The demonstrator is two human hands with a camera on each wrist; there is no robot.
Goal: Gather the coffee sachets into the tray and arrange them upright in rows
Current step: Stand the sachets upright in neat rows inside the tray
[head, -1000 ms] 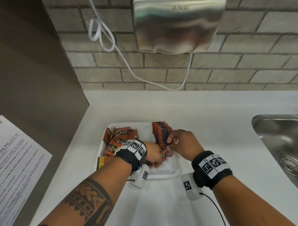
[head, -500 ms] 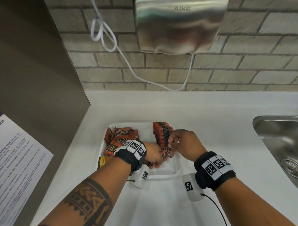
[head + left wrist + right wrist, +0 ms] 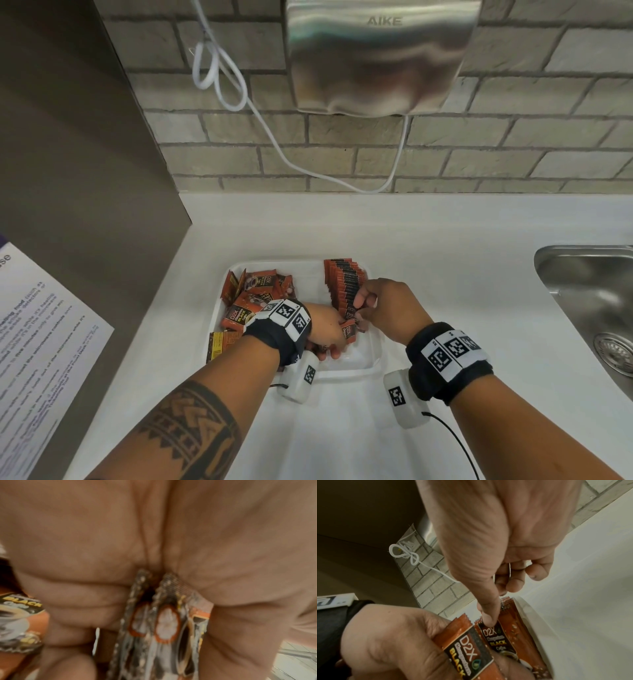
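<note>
A shallow white tray (image 3: 371, 366) sits on the counter. A pile of loose orange-and-black coffee sachets (image 3: 255, 296) fills its left side. Along its right side stands an upright row of sachets (image 3: 344, 284). My left hand (image 3: 334, 337) grips a few sachets (image 3: 348, 331) at the row's near end; in the left wrist view they show edge-on (image 3: 163, 622) under the palm. My right hand (image 3: 363, 308) has its fingers curled over the row's near end. Its thumb (image 3: 488, 620) presses the front sachet (image 3: 503, 641), beside the held sachet (image 3: 467, 649).
One sachet (image 3: 221, 342) lies back side up at the tray's near left edge. A steel sink (image 3: 589, 308) is set into the counter at the right. A hand dryer (image 3: 376, 54) and its white cable (image 3: 260, 126) hang on the brick wall. A brown panel (image 3: 85, 171) bounds the left.
Both hands stay at the near end of the upright row. The right hand has shifted slightly; the left still holds its sachets against the row.
</note>
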